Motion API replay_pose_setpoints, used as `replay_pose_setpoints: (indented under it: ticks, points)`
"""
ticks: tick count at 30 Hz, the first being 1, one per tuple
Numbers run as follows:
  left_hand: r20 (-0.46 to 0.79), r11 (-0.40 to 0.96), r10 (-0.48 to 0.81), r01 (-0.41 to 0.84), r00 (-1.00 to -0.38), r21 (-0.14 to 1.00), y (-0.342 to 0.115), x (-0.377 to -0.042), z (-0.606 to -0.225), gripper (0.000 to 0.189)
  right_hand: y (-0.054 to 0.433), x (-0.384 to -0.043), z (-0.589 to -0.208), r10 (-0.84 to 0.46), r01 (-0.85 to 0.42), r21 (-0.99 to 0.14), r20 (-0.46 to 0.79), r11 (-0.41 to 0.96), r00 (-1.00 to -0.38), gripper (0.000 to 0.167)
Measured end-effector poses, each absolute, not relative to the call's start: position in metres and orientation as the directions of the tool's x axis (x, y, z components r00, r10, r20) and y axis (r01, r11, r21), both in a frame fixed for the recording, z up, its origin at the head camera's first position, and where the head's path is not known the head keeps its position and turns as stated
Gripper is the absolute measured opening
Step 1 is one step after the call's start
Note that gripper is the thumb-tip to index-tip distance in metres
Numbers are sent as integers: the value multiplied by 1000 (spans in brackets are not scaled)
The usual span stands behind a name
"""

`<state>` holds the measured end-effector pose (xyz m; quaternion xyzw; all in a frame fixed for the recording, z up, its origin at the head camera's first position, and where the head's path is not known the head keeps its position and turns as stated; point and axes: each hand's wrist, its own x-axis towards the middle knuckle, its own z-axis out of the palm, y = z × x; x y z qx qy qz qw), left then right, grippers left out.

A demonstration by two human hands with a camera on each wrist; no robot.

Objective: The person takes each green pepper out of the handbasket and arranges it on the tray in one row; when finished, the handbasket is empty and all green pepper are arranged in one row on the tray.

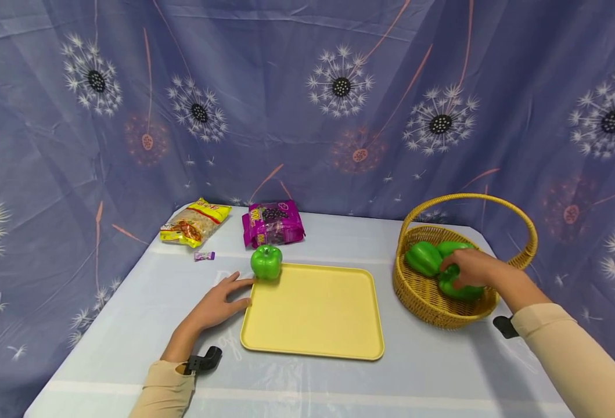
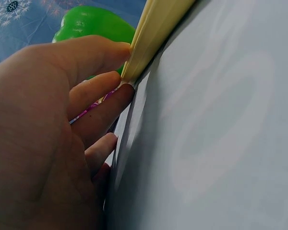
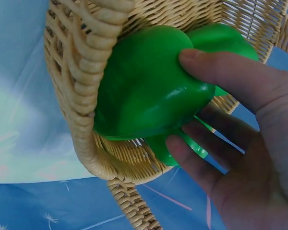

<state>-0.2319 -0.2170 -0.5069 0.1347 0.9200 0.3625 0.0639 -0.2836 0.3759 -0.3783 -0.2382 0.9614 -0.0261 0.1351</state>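
Note:
My right hand (image 1: 475, 268) reaches into a wicker basket (image 1: 410, 299) and grips a green bell pepper (image 1: 468, 292). In the right wrist view the thumb lies on the pepper (image 3: 151, 86) and the other fingers curl against its side. Another green bell pepper (image 1: 423, 258) lies at the basket's left, and one more (image 1: 448, 247) is partly hidden behind my hand. On the left, my left hand (image 1: 214, 305) touches the edge of a yellow tray (image 1: 312, 310) with extended fingers. A green bell pepper (image 1: 266, 263) stands at the tray's far left corner.
Behind the tray lie a purple snack bag (image 1: 274, 223) and a yellow snack bag (image 1: 194, 223). A small purple packet (image 1: 204, 256) is in front of the yellow one. The basket's tall handle (image 1: 466, 197) arches over it. A dandelion-print curtain (image 1: 286, 116) hangs behind the table.

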Motion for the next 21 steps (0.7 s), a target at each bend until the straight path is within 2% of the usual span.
replay_pose_setpoints:
  ticks: [8, 14, 21]
  points:
    - [-29, 701, 287, 189, -957, 688, -217, -231, -504, 51, 376, -284, -375, -440, -395, -218, -227, 893, -869, 46]
    - [-17, 700, 284, 194, -959, 688, -217, -232, -506, 51, 373, -284, -367, -452, -404, -242, -190, 882, -872, 47]
    - [-17, 696, 292, 200, -956, 690, -217, -233, -507, 51, 380, -273, -356, -405, -360, -274, -127, 892, -906, 48]
